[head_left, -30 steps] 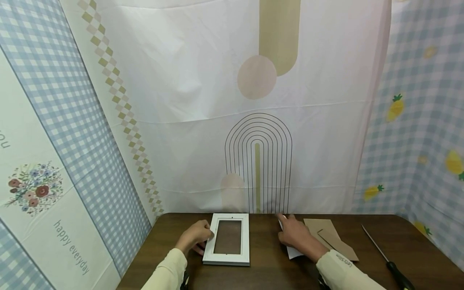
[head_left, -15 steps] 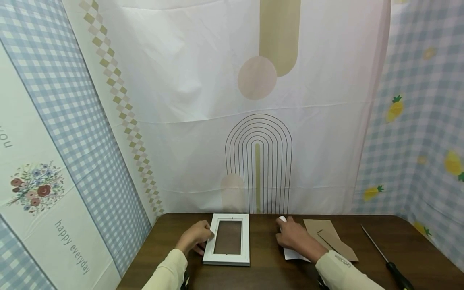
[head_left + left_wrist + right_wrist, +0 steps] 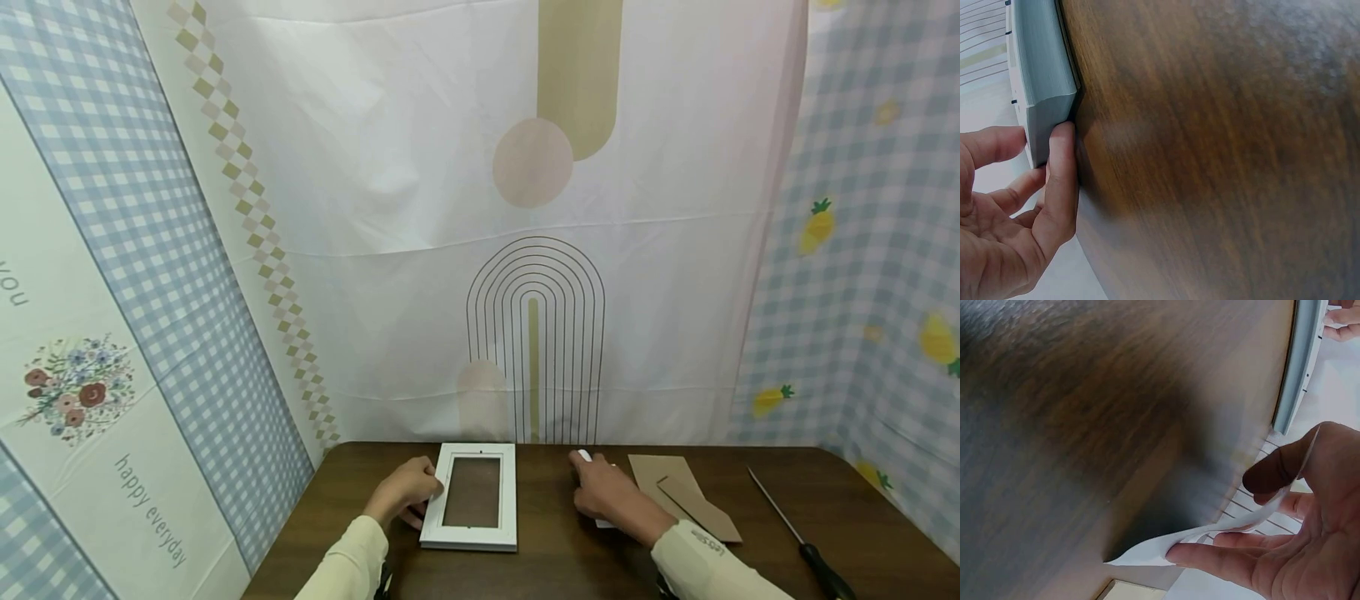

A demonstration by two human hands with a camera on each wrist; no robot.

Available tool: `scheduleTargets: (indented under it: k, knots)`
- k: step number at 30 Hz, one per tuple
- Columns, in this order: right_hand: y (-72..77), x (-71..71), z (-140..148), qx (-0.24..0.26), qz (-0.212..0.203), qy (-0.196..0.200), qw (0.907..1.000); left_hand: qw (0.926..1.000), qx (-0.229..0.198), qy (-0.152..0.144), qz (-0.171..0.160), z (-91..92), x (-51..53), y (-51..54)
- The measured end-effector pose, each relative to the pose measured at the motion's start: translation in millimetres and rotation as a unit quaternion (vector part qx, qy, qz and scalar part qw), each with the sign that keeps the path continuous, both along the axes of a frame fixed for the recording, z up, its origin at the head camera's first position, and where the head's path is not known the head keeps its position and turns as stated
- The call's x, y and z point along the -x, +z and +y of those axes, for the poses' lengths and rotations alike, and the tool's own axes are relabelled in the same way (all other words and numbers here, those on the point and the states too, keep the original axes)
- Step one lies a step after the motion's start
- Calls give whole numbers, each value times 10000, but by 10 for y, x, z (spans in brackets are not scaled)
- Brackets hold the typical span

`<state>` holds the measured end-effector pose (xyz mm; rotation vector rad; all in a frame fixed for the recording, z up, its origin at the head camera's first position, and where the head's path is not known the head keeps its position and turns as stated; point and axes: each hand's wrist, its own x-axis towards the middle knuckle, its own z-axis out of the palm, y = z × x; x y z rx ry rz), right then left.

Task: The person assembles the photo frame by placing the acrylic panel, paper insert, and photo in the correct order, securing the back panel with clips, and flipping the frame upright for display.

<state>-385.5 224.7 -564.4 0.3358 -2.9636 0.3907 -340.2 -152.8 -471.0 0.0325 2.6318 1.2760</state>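
A white picture frame (image 3: 507,492) lies on the brown table, its rectangular opening showing a dark brown surface. My left hand (image 3: 405,490) pinches the frame's left side. In the left wrist view, the thumb is on one face of the frame (image 3: 1044,59) and fingers are against its edge and other face. To the right of the frame, my right hand (image 3: 611,492) holds a thin white sheet of paper (image 3: 1154,549). The sheet bends in a curve between the thumb and fingers in the right wrist view. From the head view, the hand hides most of it.
Brown cardboard pieces (image 3: 666,470) lie right of my right hand, with a thin dark bent line across them. Farther right is a screwdriver (image 3: 810,558) with a black handle. A patterned white cloth (image 3: 390,333) hangs behind the table (image 3: 551,554).
The paper in my right hand has shifted and bent, and less of it shows below the hand now. My left hand and the picture frame stay in place.
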Motion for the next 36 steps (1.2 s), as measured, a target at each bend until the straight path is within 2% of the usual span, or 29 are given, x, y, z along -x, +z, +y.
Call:
scheduleTargets:
  k: [3, 6, 10, 15, 19, 21, 26, 28, 32, 36]
  knots:
    - [-8, 10, -17, -2, -9, -154, 9999, 10000, 11, -3, -1, 1, -1, 5]
    - [1, 2, -29, 24, -12, -139, 9999, 10000, 3, -2, 0, 0, -2, 11]
    - [-56, 41, -11, 59, 1, -142, 9999, 10000, -23, -7, 7, -2, 2, 10]
    - [-234, 153, 50, 27, 451, -106, 9989, 10000, -9, -4, 18, -4, 11, -3]
    - [-267, 140, 75, 0, 693, -49, 9976, 10000, -15, 19, 6, -6, 12, -11]
    - [-125, 13, 28, -13, 649, -85, 9979, 10000, -11, 32, -8, -7, 11, -10]
    - [520, -482, -191, 219, 201, -182, 9994, 10000, 2, 37, -29, -1, 6, -2]
    - [695, -604, -246, 276, 62, -192, 9994, 10000, -10, 35, -37, -1, 3, 1]
    - [812, -699, -278, 162, 36, -208, 9996, 10000, -20, 29, -16, 2, -6, 5]
    - [808, -693, -264, 92, 161, -240, 9995, 10000, -9, 38, 11, 5, -4, 3]
